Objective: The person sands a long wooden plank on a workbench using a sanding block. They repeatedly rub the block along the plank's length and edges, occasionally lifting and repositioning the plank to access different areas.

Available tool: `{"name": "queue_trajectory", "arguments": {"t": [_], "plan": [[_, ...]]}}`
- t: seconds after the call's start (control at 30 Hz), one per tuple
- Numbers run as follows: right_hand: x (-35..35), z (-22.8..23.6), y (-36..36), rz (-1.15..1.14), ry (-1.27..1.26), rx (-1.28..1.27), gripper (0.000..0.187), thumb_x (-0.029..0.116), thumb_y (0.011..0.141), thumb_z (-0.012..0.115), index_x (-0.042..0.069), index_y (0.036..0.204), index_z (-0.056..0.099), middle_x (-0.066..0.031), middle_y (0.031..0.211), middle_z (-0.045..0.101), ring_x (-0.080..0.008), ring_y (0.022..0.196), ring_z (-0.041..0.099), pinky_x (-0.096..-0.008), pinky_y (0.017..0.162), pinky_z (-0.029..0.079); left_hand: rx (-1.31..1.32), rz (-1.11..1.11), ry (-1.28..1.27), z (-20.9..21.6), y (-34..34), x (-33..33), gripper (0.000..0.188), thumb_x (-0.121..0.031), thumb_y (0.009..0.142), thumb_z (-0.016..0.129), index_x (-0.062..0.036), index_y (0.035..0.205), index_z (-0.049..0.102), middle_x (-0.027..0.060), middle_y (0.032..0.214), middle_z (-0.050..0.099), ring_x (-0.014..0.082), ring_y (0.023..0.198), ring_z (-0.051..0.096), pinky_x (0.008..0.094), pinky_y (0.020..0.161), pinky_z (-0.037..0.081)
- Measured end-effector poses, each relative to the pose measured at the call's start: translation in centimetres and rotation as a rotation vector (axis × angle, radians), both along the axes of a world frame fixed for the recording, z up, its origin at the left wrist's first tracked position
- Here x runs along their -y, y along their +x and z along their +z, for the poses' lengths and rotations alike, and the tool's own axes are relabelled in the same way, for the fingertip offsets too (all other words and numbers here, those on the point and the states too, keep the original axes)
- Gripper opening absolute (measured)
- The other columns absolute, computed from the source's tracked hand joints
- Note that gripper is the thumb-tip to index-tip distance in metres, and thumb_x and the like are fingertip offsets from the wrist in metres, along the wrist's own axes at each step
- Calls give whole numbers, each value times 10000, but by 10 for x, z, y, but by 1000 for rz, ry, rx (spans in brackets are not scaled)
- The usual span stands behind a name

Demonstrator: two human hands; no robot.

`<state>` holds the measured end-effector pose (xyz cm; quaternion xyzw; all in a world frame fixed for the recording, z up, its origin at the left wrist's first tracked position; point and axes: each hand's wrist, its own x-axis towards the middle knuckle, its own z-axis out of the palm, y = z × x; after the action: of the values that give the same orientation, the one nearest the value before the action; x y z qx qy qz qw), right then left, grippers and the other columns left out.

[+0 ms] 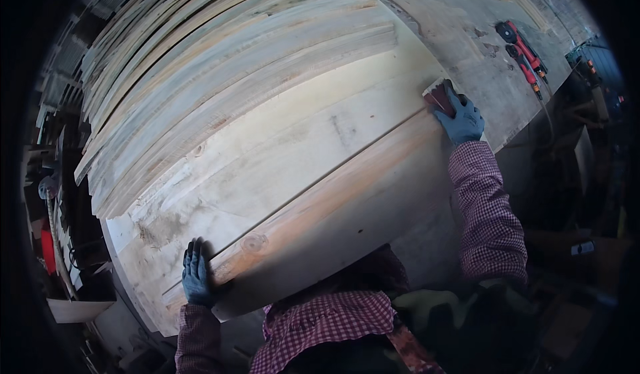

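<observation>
Nearest the person, a broad wooden plank [340, 217] is lying slantwise, its left end near and its right end farther off, with reddish grain running along its far edge and a round knot [253, 243] showing toward the left. Judging by its length and breadth, it is probably carrying real weight and standing quite stiff, though its long span could be flexing a little if lifted from one end; both ends, or the two long edges near the middle, are offering the safest holds. Its face is looking fairly smooth, so a gloved palm may be sliding on it more readily than on the edges. At the near left end, the gloved left hand [195, 275] is lying with fingers straight and together against the plank; its thumb is not showing clearly. At the far right end, the gloved right hand [461, 117] is gripping a dark red block [439, 101], which is looking light, firm and easiest to take by its sides. Beyond the plank, a pale panel [287, 134] is spreading across the counter [460, 41], stacked planks [227, 61] are filling the far left, and two red-and-black tools [525, 49] are lying far right.
</observation>
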<state>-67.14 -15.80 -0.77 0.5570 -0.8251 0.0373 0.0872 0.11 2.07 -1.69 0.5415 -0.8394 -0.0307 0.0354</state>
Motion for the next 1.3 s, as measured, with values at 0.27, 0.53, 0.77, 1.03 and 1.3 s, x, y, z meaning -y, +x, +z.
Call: {"name": "queue_trajectory", "arguments": {"t": [0.27, 0.53, 0.77, 1.03, 1.3], "plan": [[-100, 7, 281, 739, -102, 343, 692, 554, 854, 673, 344, 1484, 480, -195, 1359, 495, -393, 1165, 504, -566, 1032, 401, 21, 14, 16, 1, 0, 1, 1126, -417, 625, 866, -31, 1529, 316, 201, 1580, 359, 410, 1457, 346, 518, 1185, 315], [-65, 8, 195, 653, -278, 305, 710, 538, 766, 766, 302, 1409, 582, -140, 1309, 562, -335, 1127, 555, -513, 1009, 444, 77, 16, -27, -2, 8, -6, 1071, -425, 650, 829, -16, 1515, 349, 214, 1559, 385, 419, 1439, 370, 522, 1183, 317], [17, -6, -28, -341, 23, 172, 772, 706, 842, 598, 408, 1524, 396, -131, 1380, 530, -359, 1155, 566, -519, 993, 438, 46, -24, -35, -8, 2, 2, 1081, -427, 654, 842, -47, 1533, 339, 179, 1568, 388, 400, 1453, 359, 515, 1191, 306], [-55, -4, 153, 301, -439, 66, 684, 543, 767, 761, 298, 1386, 605, -133, 1167, 604, -324, 953, 583, -496, 823, 493, 47, -2, -20, -3, 3, -8, 1087, -490, 659, 841, -38, 1518, 352, 187, 1568, 386, 406, 1442, 374, 517, 1180, 317], [-49, -14, 154, 543, -427, 155, 704, 573, 705, 798, 325, 1345, 641, -139, 1263, 576, -354, 1030, 556, -550, 905, 458, 2, -56, -27, 3, 20, -8, 932, -550, 754, 766, -18, 1428, 405, 209, 1564, 389, 396, 1440, 388, 516, 1168, 342]]}}
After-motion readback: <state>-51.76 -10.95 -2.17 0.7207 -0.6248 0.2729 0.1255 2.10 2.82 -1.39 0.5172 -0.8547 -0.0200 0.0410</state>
